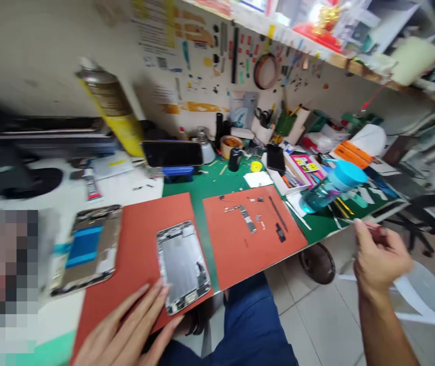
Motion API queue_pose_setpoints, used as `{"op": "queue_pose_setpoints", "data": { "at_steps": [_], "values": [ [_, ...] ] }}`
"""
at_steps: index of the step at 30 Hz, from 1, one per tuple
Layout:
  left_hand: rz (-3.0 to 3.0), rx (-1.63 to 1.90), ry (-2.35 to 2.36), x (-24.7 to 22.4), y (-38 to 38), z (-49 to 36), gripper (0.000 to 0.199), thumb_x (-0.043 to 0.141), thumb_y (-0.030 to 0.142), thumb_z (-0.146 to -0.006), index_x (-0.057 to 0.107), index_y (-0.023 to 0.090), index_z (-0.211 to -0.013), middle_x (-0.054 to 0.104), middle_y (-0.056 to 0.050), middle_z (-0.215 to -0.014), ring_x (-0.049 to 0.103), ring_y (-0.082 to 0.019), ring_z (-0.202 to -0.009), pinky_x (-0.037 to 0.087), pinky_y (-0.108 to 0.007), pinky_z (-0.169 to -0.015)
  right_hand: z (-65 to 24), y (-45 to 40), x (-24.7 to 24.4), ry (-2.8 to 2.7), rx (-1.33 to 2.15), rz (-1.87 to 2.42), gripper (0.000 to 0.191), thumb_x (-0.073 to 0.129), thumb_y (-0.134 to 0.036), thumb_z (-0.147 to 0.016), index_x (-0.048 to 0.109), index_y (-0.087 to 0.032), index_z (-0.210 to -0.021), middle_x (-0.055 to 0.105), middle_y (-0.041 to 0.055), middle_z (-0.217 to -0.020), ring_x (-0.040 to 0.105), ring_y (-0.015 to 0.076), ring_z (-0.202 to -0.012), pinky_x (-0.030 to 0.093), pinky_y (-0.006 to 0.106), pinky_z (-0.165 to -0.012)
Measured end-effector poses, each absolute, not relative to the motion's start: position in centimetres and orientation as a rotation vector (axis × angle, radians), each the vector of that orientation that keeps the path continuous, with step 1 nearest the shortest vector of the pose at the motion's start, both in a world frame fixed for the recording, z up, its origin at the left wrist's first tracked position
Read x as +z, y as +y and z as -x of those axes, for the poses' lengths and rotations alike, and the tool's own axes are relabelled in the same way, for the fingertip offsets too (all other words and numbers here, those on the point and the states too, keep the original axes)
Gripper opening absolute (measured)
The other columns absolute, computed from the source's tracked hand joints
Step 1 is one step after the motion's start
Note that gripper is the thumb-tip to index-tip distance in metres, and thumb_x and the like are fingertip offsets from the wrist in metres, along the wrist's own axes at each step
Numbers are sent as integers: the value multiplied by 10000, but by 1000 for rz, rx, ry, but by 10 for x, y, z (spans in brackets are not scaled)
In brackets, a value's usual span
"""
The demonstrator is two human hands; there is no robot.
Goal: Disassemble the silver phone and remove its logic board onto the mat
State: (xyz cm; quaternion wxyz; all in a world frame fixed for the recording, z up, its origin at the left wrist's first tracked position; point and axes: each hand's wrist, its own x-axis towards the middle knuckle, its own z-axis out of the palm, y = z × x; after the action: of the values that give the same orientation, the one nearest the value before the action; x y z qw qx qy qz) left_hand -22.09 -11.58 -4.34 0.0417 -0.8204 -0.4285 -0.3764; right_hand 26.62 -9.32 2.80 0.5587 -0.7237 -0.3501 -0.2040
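An opened phone housing (182, 264), with a bare grey inside and small parts along its edges, lies on the red mat (141, 218). My left hand (129, 325) rests flat beside it, fingers stretched out, fingertips at the housing's lower left edge. Out past the bench's right front edge, my right hand (381, 256) is closed around a thin tool with a dark red handle (378, 232); its exact kind is unclear. A logic board (247, 219) and several small phone parts lie on a second red mat (223, 259).
A phone screen assembly (87, 249) with blue film lies at the left. Behind the mats are a propped phone (173, 153), a yellow spray can (114, 107) and a parts box (291, 173). A blue water bottle (331, 187) stands tilted-looking near my right hand. A stool (423, 295) is beyond.
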Motion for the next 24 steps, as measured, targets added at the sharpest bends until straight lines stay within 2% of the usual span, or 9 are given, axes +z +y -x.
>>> {"op": "queue_pose_setpoints", "data": {
  "at_steps": [3, 6, 10, 14, 17, 19, 20, 22, 24],
  "values": [
    [2426, -991, -1407, -24, -123, 208, 559, 747, 295, -997, 623, 198, -1533, 782, -76, -1360, 727, -314, -1212, 536, -437, -995, -229, -99, 41, -933, -433, 1469, 284, 961, -478, -733, 775, -274, -799, 736, 75, -870, 699, 291, -811, 600, 512, -816],
    [2427, -966, -1471, -23, -129, 204, 516, 767, 276, -991, 645, 171, -1480, 783, -89, -1356, 702, -307, -1271, 533, -432, -1040, -189, -101, 51, -908, -22, 1356, 233, 912, -413, -831, 763, -234, -836, 747, 45, -826, 646, 197, -601, 568, 405, -604],
    [2468, -964, -1515, -26, -135, 205, 517, 776, 298, -988, 640, 168, -1469, 769, -98, -1381, 671, -313, -1343, 536, -447, -1075, -143, -100, 52, -902, 553, 1286, 251, 856, -388, -913, 684, -208, -935, 794, 52, -872, 659, 143, -522, 553, 296, -492],
    [2484, -1158, -1627, -17, -141, 209, 521, 687, 140, -1016, 601, 192, -1528, 740, -101, -1431, 662, -278, -1376, 539, -423, -1118, -104, -97, 46, -973, 757, 1218, 311, 829, -300, -952, 632, -237, -1184, 819, 31, -932, 733, 154, -599, 594, 270, -528],
    [2415, -1566, -1725, 0, -150, 206, 387, 659, 68, -988, 767, 264, -1303, 819, -57, -1224, 756, -243, -1165, 588, -365, -1021, -73, -106, 49, -1060, 793, 1147, 266, 736, -232, -1023, 609, -285, -1251, 831, 24, -1046, 795, 164, -723, 669, 296, -645],
    [2446, -1855, -1819, 12, -153, 197, 188, 716, 172, -975, 846, 292, -1036, 834, -30, -971, 778, -227, -920, 613, -322, -861, -46, -119, 51, -1126, 875, 1031, 195, 660, -185, -1059, 623, -315, -1198, 817, 17, -1207, 830, 163, -852, 702, 308, -773],
    [2479, -2012, -1923, 17, -153, 191, 136, 728, 300, -987, 863, 292, -989, 833, -44, -941, 777, -235, -872, 622, -316, -810, -31, -125, 50, -1151, 936, 942, 196, 624, -167, -1072, 631, -330, -1179, 812, 1, -1242, 836, 154, -871, 703, 286, -779],
    [2322, -2484, -2299, 22, -149, 175, 478, 709, 665, -933, 861, 273, -1160, 834, -108, -1129, 787, -304, -967, 659, -370, -830, -2, -134, 46, -1233, 1018, 789, 273, 619, -132, -1061, 659, -346, -1227, 812, -16, -1262, 841, 137, -873, 697, 231, -774],
    [1931, -2922, -2772, 25, -139, 162, 701, 691, 823, -836, 846, 251, -1209, 803, -142, -1279, 780, -368, -1078, 683, -441, -868, 16, -133, 41, -1406, 900, 732, 293, 711, -141, -1004, 713, -311, -1243, 828, 15, -1241, 831, 181, -1051, 684, 235, -880]
  ]
}}
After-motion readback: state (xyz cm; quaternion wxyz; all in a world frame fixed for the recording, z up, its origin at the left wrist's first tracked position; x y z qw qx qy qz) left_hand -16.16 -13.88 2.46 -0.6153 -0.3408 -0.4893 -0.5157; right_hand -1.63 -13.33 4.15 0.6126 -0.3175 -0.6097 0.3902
